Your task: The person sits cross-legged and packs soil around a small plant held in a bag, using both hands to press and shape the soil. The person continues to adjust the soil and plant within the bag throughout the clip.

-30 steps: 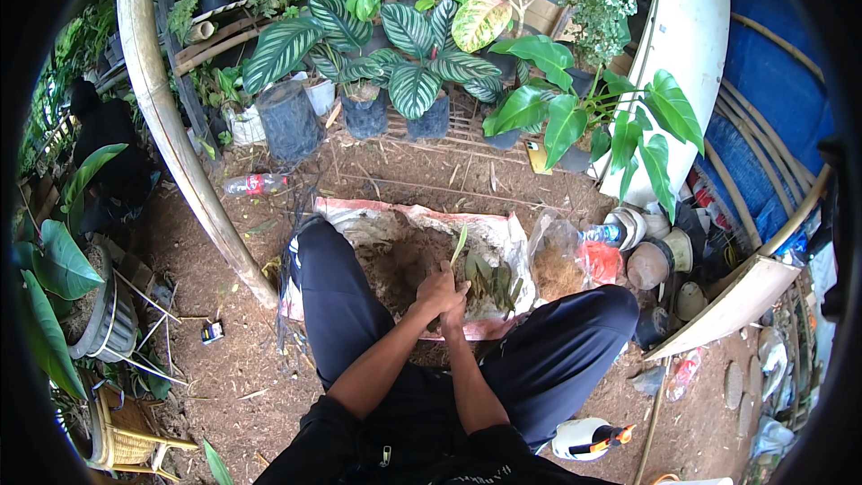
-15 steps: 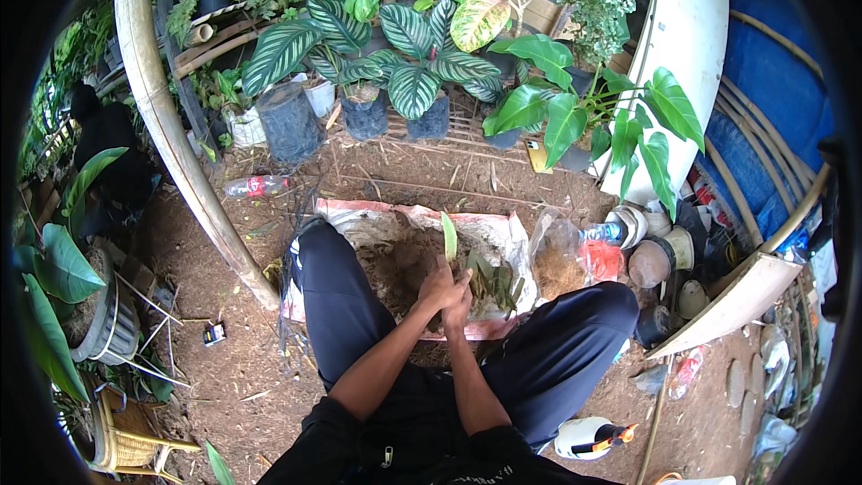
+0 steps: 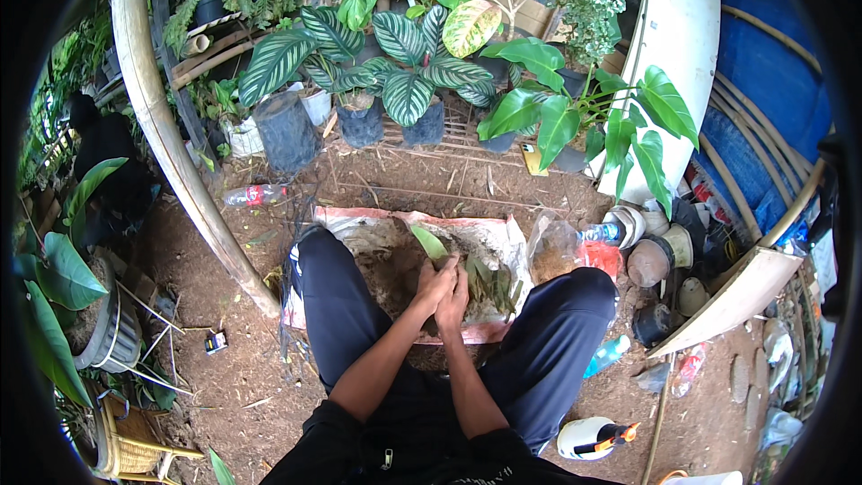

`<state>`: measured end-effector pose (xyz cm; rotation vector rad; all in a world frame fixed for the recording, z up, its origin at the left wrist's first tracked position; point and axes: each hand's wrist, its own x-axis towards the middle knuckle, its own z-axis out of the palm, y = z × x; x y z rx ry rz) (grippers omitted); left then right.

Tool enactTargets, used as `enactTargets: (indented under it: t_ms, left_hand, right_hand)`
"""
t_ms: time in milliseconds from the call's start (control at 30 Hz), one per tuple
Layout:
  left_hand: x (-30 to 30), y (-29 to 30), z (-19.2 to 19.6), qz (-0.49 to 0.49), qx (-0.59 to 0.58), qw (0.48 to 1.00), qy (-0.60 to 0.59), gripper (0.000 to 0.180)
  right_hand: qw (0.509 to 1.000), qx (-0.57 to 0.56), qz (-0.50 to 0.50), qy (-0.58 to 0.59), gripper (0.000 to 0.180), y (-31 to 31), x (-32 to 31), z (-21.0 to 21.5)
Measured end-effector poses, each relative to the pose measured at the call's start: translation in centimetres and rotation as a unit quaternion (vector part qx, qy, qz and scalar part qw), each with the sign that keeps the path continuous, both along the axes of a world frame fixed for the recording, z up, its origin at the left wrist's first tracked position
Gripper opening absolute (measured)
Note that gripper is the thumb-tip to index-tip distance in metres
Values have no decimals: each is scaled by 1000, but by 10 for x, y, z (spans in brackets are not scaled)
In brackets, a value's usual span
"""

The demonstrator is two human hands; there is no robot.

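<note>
My left hand and my right hand are pressed together between my knees, fingers closed. A broad green leaf piece sticks up from them, tilted to the left; its lower end is hidden in the fingers. Beneath lies an opened white sack with reddish edges. Dark soil is heaped on it, left of my hands. Close by on the right, several dull green leaf pieces lie in a pile on the sack.
A clear bag of brown fibre sits right of the sack, near stacked pots. Potted plants line the back. A bamboo pole leans at left. A spray bottle and a blue bottle are beside my right leg.
The leaf piece has gone from nearly upright to leaning left. My hands have turned slightly and stay together. My right knee has shifted inward, uncovering the blue bottle.
</note>
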<state>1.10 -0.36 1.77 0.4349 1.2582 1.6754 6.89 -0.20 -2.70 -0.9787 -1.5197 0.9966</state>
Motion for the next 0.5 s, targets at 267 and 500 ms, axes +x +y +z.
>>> enactTargets:
  t_ms: [267,500]
  left_hand:
    - [-9,-5,4,22,-35,998,-43,15]
    - [-17,-8,11,9,9,999,-38,18]
  right_hand:
    - [999,39,-3,-14,38,-6,-5,6]
    - [997,34,-8,69,34,-16,-21,22]
